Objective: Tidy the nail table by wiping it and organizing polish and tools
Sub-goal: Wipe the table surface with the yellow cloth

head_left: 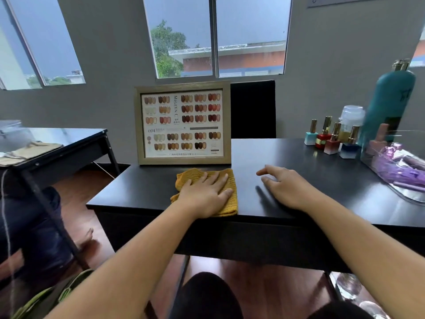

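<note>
A folded mustard-yellow cloth [231, 201] lies on the black nail table [310, 171], near its front-left part. My left hand [207, 192] presses flat on the cloth with straight fingers. To the right, my right hand [285, 185] rests on the bare tabletop, fingers loosely spread, holding nothing. Several nail polish bottles [331, 141] with gold caps stand in a cluster at the back right. A clear tray [404, 192] with purple tools sits at the right edge.
A framed nail colour chart [182, 123] stands upright just behind the cloth. A tall teal bottle [391, 102] and a clear jar [350, 118] rise behind the polishes. A black chair back [253, 109] is beyond the table. Another dark table [69, 143] stands left.
</note>
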`<action>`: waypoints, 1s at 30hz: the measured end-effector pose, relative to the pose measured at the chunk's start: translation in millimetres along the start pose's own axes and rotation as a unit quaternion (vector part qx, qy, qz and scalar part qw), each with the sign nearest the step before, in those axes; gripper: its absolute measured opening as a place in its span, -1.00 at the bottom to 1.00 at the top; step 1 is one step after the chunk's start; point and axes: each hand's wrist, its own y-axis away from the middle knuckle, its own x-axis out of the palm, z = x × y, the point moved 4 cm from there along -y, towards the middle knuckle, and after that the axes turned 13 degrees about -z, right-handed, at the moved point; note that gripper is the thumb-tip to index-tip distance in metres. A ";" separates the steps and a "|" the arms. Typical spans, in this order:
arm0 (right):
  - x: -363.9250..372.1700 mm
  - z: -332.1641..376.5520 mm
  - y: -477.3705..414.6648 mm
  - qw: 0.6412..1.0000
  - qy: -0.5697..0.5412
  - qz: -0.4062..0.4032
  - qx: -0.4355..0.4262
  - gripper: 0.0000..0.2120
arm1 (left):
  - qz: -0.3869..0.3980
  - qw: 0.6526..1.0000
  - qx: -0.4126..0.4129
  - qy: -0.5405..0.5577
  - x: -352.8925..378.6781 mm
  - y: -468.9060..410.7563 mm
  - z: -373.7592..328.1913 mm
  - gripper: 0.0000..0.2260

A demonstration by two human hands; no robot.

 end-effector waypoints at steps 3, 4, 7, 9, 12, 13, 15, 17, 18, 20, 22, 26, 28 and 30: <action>5.3 8.0 -3.9 1.000 -0.011 0.002 -0.009 -0.73 | -0.001 0.996 -0.082 -0.019 -10.0 5.3 56.4 -0.48; 7.2 9.8 -5.1 1.000 -0.014 0.003 -0.010 -0.73 | -0.005 0.992 -0.121 -0.025 -13.3 7.3 72.8 -0.47; 13.0 14.1 -7.5 1.000 -0.026 0.006 -0.013 -0.73 | -0.024 0.968 -0.247 -0.027 -17.9 7.3 90.2 -0.46; 17.4 17.5 -7.9 0.999 -0.034 0.007 -0.018 -0.73 | -0.028 0.953 -0.300 -0.029 -17.0 2.9 76.2 -0.45; 25.6 25.4 -7.7 0.999 -0.035 0.010 -0.031 -0.71 | -0.027 0.961 -0.275 -0.020 -12.9 -5.4 46.6 -0.45; 29.0 29.6 -7.4 0.999 -0.034 0.013 -0.038 -0.70 | -0.028 0.971 -0.237 -0.014 -10.8 -7.2 38.5 -0.46; 35.4 39.8 -7.3 0.998 -0.028 0.018 -0.053 -0.68 | -0.021 0.990 -0.141 0.003 -7.1 -5.8 26.4 -0.48; 41.0 51.2 -7.7 0.997 -0.018 0.020 -0.071 -0.66 | -0.008 0.998 -0.058 0.008 -6.1 0.9 23.1 -0.50; 43.8 57.0 -8.0 0.996 -0.016 0.023 -0.081 -0.65 | -0.003 1.000 -0.028 0.007 -6.4 5.1 24.8 -0.50; 51.2 67.2 -8.7 0.994 -0.010 0.045 -0.100 -0.63 | 0.006 1.000 0.014 0.004 -8.3 13.1 33.5 -0.52; 62.2 75.5 -8.6 0.989 0.026 0.084 -0.121 -0.58 | 0.014 1.000 0.023 0.001 -11.6 19.0 48.4 -0.53; 80.3 80.2 -5.4 0.972 0.128 0.130 -0.146 -0.51 | 0.018 0.999 -0.033 -0.002 -17.7 22.5 89.5 -0.53; 83.4 79.4 -3.6 0.970 0.143 0.134 -0.147 -0.51 | 0.012 0.997 -0.075 0.000 -19.8 21.4 110.0 -0.53; 83.4 77.5 -2.9 0.970 0.145 0.133 -0.145 -0.51 | 0.003 0.993 -0.117 -0.002 -20.2 19.4 122.0 -0.53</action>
